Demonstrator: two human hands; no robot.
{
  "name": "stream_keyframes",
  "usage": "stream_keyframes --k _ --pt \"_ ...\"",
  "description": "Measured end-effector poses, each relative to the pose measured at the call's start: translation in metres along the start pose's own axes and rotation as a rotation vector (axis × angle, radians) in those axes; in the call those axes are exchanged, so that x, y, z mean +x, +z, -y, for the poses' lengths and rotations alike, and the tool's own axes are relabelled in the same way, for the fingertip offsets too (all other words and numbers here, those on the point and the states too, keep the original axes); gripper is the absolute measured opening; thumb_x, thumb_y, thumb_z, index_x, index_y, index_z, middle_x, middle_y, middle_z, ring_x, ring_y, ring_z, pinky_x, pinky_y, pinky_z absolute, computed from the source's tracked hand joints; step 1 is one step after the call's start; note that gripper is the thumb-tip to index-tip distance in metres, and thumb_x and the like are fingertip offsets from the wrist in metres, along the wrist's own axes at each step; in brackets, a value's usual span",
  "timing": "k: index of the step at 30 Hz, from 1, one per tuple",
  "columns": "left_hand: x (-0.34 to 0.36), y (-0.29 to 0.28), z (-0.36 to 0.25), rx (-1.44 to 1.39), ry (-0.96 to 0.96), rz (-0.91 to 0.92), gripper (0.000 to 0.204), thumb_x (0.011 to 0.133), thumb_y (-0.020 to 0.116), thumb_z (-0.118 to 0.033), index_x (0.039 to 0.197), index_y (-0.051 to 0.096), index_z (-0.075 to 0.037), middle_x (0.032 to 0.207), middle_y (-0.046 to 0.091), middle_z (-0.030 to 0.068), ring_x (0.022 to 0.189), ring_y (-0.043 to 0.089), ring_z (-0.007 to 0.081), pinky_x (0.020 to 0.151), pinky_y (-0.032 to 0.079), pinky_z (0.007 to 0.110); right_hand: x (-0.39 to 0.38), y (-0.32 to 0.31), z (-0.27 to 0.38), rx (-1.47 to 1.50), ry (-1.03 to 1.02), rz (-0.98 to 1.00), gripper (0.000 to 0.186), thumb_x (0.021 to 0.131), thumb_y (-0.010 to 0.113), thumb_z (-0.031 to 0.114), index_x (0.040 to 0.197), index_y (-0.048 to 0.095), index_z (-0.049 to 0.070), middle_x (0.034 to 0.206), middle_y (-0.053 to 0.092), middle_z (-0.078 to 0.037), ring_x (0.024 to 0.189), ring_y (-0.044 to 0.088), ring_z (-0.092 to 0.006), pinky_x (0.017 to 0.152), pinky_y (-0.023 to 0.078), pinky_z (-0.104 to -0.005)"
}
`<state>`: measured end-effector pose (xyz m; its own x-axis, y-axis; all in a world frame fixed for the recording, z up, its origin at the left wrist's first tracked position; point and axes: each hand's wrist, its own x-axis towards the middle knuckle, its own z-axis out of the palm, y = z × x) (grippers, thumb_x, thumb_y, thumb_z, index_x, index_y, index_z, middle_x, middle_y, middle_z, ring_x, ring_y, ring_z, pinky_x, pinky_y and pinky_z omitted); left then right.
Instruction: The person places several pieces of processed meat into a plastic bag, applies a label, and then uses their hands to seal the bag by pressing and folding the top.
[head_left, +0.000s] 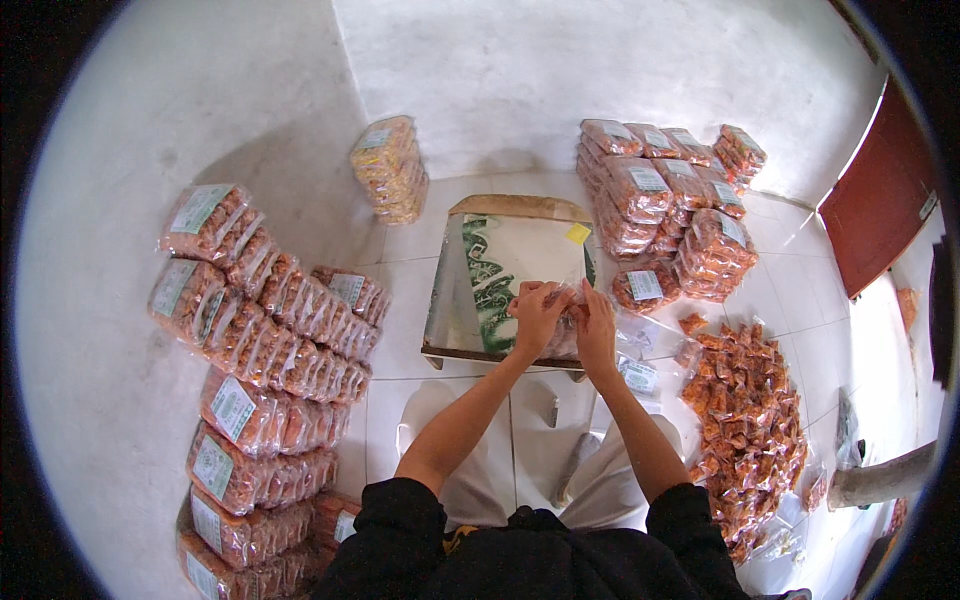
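Both my hands are at the near right part of a low table with a white and green patterned top. Between them lies a clear plastic bag, partly covered by my hands; its contents are hard to make out. My left hand is closed on the bag's left upper part, fingers curled. On the bag's right side my right hand is pinched closed, with its fingertips close to the left hand's. A small yellow piece lies on the tabletop beyond them.
Stacked packs of reddish-brown food line the left wall. More packs stand at the far right, with a yellowish stack at the far left. Small loose packets form a heap on the right floor. A brown door stands beyond.
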<state>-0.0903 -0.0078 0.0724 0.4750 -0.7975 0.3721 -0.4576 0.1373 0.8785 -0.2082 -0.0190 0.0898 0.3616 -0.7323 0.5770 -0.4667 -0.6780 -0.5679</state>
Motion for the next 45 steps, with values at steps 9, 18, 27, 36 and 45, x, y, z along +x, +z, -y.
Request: stream_keyframes --k 9,18,27,36,45 --pt "-0.002 -0.001 0.0 -0.024 -0.026 0.014 0.03 0.075 0.062 -0.039 0.083 0.066 -0.01 0.084 0.056 0.0045 0.092 0.046 0.0156 0.085 0.017 0.04 0.005 0.003 0.011 0.307 0.226 -0.095 0.038 0.082 0.054 0.002 0.116 0.036 0.003 0.092 0.062 -0.011 0.085 0.06 -0.0217 0.079 0.044 -0.0319" --pt "-0.003 0.009 -0.015 0.116 -0.188 -0.179 0.031 0.08 0.057 -0.037 0.067 0.061 -0.009 0.08 0.055 0.0034 0.089 0.047 0.0145 0.086 0.019 0.04 -0.003 0.01 0.007 0.324 0.308 -0.091 0.033 0.076 0.056 0.001 0.107 0.046 0.002 0.097 0.058 -0.014 0.1 0.05 -0.0294 0.092 0.035 -0.0406" --pt "-0.01 0.021 -0.015 -0.004 -0.101 -0.297 0.034 0.082 0.054 -0.039 0.073 0.064 -0.007 0.081 0.056 0.0044 0.09 0.048 0.0164 0.089 0.018 0.039 0.001 0.0 0.008 0.224 0.157 -0.067 0.018 0.077 0.051 -0.001 0.094 0.056 0.001 0.078 0.065 -0.012 0.074 0.063 -0.0241 0.105 0.022 -0.0395" --pt "-0.011 0.012 -0.019 0.074 -0.117 -0.207 0.035 0.08 0.056 -0.042 0.091 0.062 -0.01 0.1 0.047 0.0061 0.096 0.041 0.0216 0.085 0.027 0.039 0.003 0.008 0.0 0.17 0.123 -0.151 0.015 0.074 0.051 -0.004 0.088 0.055 0.0 0.075 0.065 -0.008 0.072 0.063 -0.0201 0.106 0.019 -0.0396" --pt "0.004 -0.008 -0.03 0.124 0.213 -0.101 0.041 0.073 0.062 -0.045 0.097 0.059 -0.013 0.078 0.052 0.0014 0.081 0.048 0.0183 0.083 0.026 0.037 0.008 -0.001 0.01 0.417 0.413 -0.126 0.023 0.08 0.052 -0.002 0.1 0.043 0.003 0.072 0.064 -0.01 0.068 0.062 -0.0141 0.061 0.047 -0.0257"
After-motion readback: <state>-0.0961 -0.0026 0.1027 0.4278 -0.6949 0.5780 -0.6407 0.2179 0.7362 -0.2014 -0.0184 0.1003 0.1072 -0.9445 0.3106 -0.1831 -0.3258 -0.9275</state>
